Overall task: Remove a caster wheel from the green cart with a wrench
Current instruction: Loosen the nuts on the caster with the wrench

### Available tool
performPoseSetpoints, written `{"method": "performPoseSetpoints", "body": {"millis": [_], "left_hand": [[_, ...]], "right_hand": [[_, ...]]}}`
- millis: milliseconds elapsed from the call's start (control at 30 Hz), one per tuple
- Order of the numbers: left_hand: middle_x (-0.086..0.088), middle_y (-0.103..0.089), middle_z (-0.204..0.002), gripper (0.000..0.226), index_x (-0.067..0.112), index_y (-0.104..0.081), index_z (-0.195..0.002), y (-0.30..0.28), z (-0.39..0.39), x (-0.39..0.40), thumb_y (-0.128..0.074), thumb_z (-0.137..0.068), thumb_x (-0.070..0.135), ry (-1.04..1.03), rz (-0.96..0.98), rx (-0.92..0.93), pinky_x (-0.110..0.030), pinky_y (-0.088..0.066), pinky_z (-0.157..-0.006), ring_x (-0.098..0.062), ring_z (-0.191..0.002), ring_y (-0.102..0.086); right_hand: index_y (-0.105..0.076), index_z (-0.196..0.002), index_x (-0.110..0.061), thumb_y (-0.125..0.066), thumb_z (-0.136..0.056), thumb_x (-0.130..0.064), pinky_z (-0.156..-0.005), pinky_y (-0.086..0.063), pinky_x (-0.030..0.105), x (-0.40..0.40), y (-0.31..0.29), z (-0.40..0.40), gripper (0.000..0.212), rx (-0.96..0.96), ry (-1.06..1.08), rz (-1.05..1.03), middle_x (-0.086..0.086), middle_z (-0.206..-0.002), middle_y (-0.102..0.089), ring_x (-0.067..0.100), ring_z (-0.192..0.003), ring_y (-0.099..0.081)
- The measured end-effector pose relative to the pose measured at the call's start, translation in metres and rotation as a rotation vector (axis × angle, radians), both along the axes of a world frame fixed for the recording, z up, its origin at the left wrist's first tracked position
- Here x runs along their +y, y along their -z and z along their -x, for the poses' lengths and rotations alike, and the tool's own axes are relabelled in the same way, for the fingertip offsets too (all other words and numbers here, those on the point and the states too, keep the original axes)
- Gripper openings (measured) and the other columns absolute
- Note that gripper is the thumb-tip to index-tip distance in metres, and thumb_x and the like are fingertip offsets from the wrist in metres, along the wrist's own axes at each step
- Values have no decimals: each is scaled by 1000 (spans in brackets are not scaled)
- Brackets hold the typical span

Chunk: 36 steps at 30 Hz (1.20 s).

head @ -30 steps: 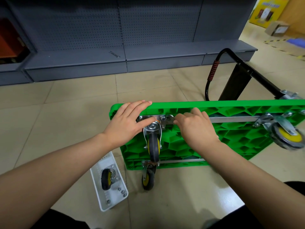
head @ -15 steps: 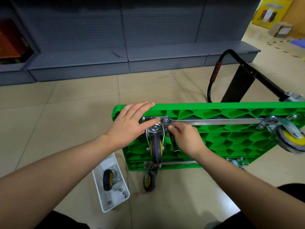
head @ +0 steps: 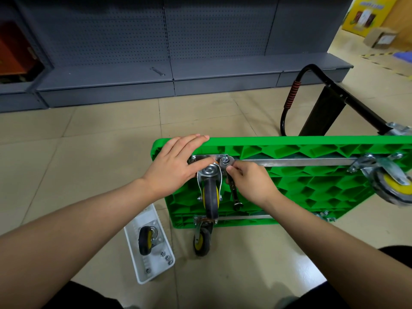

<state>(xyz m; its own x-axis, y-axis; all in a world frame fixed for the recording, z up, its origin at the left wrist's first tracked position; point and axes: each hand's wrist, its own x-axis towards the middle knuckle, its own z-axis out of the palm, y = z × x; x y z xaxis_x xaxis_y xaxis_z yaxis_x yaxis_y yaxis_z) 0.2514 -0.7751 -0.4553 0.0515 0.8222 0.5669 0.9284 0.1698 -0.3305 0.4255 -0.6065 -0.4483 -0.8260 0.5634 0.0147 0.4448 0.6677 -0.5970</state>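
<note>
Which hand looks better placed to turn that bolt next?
The right hand. It already grips the wrench, whose head sits on a bolt of the caster wheel plate. The left hand lies flat on the green cart, probably steadying it.

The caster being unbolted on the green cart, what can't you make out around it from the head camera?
- Caster mounting plate, head view: left hand covers its near-left bolts.
- Wrench shank: right hand hides its middle.
- Right-hand caster: cut by the frame edge.
- Nuts in the white tray: too small to count surely.
</note>
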Motion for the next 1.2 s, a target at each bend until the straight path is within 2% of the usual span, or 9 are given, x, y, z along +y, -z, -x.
{"method": "performPoseSetpoints", "body": {"millis": [100,200,300,400,533,733,867,967,1200], "left_hand": [[-15,-44,-155,45,34,-58,-140,-1,0,0,-64,-97,21,4,-3,5,-46,-34,-109,-35,-140,-45],[-15,-44,-155,46,34,-58,-140,-1,-1,0,-65,-96,22,3,-1,1,-45,-34,-109,-35,-140,-45],[-14,-44,-155,45,34,-59,-139,0,0,0,-67,-96,23,6,2,-1,-45,-34,-109,-34,-140,-45],[-15,-44,-155,46,34,-59,-138,0,0,0,-68,-95,22,6,2,0,-45,-33,-109,-35,-140,-45],[-15,-44,-155,46,34,-59,-138,0,1,0,-67,-95,21,10,-8,0,-45,-34,-108,-35,-139,-46],[-14,-44,-155,44,34,-60,-138,0,0,0,-67,-96,22,8,-5,-9,-45,-34,-109,-35,-139,-46],[-15,-45,-154,43,34,-60,-138,0,-1,0,-66,-97,23,12,-7,-7,-45,-34,-108,-35,-139,-46],[-15,-45,-155,42,34,-60,-137,0,0,0,-66,-97,23,10,-6,-15,-45,-33,-109,-35,-139,-46],[-14,-43,-156,47,34,-59,-139,0,0,-1,-68,-95,22,4,5,-18,-45,-32,-109,-34,-141,-44]], "right_hand": [[-50,-75,-20,-48,-100,-38,-71,-50,41,5,-3,-1,31,-32,-37,-166,7,-81,-71,37,-88,-63],[-59,-91,-21,-46,-103,-38,-66,-38,38,6,-12,-6,25,-73,-71,-352,15,-90,-66,39,-94,-60],[-65,-97,-12,-56,-101,-32,-57,-37,35,9,-21,-10,22,-20,-168,-662,10,-81,-68,36,-92,-59],[-68,-87,-14,-69,-93,-30,-47,-41,34,12,-29,-13,17,18,-169,-743,5,-72,-65,34,-82,-61],[-63,-102,-22,-46,-104,-41,-61,-39,35,15,-32,-25,26,-69,-136,-589,3,-91,-64,29,-98,-55],[-58,-74,-22,-53,-101,-35,-73,-50,39,18,-15,-22,30,-13,-88,-127,-4,-78,-71,23,-80,-64],[-64,-75,-20,-55,-101,-30,-68,-42,30,5,-9,-14,29,29,-68,0,-8,-78,-74,12,-76,-64],[-69,-77,-17,-57,-101,-28,-56,-36,19,0,-5,-10,29,54,-27,57,-13,-62,-64,2,-60,-54],[-61,-78,-11,-56,-102,-31,-56,-33,28,-5,4,-3,32,80,42,85,-3,-58,-48,20,-62,-45]]}}
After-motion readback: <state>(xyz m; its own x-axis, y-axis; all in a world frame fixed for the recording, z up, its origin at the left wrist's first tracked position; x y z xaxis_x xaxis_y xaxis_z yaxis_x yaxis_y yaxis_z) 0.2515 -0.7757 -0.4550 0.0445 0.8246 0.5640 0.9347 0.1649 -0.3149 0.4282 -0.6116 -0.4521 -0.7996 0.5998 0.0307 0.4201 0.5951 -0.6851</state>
